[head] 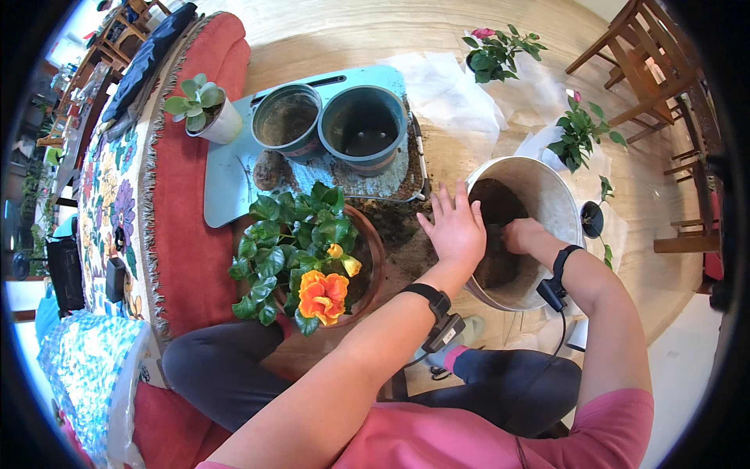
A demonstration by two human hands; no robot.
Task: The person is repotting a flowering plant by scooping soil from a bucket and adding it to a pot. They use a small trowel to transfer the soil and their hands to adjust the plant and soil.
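My left hand [454,225] is held palm down with its fingers spread, beside the left rim of a large pale bucket [548,196]. It holds nothing. My right hand [518,235] reaches down inside the bucket, at the dark soil [495,202] in it. Its fingertips are hidden, so whether they grip anything is unclear. Left of my hands, a potted hibiscus [293,246] with an orange bloom grows in a terracotta-coloured pot [375,246]. Loose soil [404,228] is spilled between that pot and the bucket.
A blue folding table [228,193] carries two green plastic pots [287,120] [363,132] and a clod of soil [270,170]. A succulent in a white pot [222,123] stands at its left. Potted roses [498,55] [577,132] sit on white sheets, near wooden chairs [644,64].
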